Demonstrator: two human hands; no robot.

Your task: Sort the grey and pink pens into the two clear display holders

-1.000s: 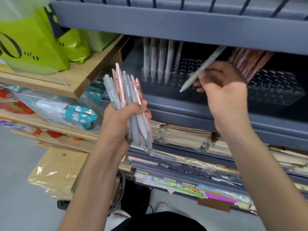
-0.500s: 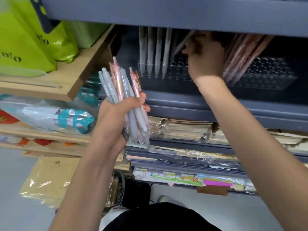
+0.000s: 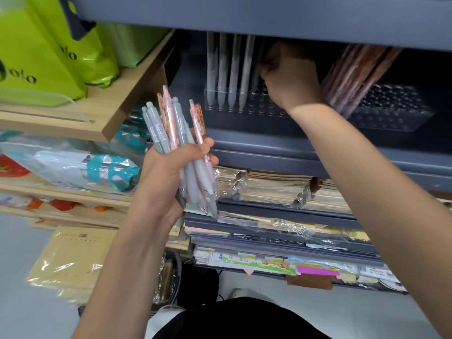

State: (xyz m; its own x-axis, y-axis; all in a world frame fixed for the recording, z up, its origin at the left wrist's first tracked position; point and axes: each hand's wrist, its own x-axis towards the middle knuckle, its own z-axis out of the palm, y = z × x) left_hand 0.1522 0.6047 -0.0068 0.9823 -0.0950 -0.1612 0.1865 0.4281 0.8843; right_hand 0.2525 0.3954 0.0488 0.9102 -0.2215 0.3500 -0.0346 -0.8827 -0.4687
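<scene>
My left hand (image 3: 163,174) grips a bundle of grey and pink pens (image 3: 175,133), tips down, in front of the shelf. Inside the grey shelf stand two clear display holders. The left holder (image 3: 244,111) has several grey pens (image 3: 227,69) upright in its left holes. In the right holder (image 3: 393,111), several pink pens (image 3: 354,74) lean to the right. My right hand (image 3: 291,77) reaches over the left holder with fingers curled on one grey pen (image 3: 256,67), which stands just right of the row. Its lower end is hidden by the hand.
A grey shelf board (image 3: 244,15) hangs low over the holders. Green bags (image 3: 36,57) sit on a wooden shelf (image 3: 122,101) to the left. Wrapped notebooks (image 3: 281,189) are stacked below, and wrapped paper packs (image 3: 73,260) lie by the floor.
My right hand carried the single grey pen from in front of the shelf into it and turned it upright over the left holder. The left hand's bundle stayed put.
</scene>
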